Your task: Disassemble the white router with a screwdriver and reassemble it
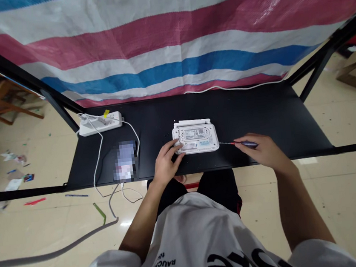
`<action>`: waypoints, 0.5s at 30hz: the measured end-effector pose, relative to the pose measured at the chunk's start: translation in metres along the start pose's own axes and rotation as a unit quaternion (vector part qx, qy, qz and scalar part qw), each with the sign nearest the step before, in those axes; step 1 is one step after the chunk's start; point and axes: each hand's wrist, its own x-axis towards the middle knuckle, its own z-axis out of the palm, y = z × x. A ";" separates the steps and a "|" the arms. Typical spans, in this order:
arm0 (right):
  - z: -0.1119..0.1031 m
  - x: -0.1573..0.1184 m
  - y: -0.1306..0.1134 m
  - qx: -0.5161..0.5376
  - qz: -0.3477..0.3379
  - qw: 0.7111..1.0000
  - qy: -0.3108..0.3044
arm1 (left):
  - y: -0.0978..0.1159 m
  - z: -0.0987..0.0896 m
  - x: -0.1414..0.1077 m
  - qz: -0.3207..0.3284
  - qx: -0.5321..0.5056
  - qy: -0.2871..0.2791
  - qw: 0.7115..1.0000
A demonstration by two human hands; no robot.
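view: head-worn camera | facing: forward and down | framing: close above left hand [167,162], right hand [265,150], black tabletop [227,110]

Blurred: pixelated rectangular item [125,161] | too small: white router [195,135] label print | hidden: screwdriver handle [249,144], partly behind right hand [263,151]

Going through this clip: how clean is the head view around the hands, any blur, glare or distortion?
Head view: the white router, left hand, right hand and screwdriver look reasonably sharp; wide-angle distortion bends the edges of the black table; a pixelated patch hides whatever lies left of the router; glare shows on the striped tarp.
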 end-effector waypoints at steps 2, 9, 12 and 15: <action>-0.007 0.007 -0.005 -0.026 -0.011 0.999 -0.027 | -0.001 0.001 -0.002 -0.007 -0.011 0.002 1.000; -0.019 0.036 -0.037 -0.166 -0.064 0.982 -0.067 | 0.001 0.002 -0.004 -0.026 -0.013 -0.002 1.000; -0.019 0.044 -0.047 -0.179 -0.069 0.978 -0.086 | 0.002 0.002 -0.004 -0.032 -0.012 -0.002 0.999; -0.023 0.047 -0.048 -0.157 -0.060 0.980 -0.104 | 0.003 0.001 -0.003 -0.035 -0.019 0.001 0.999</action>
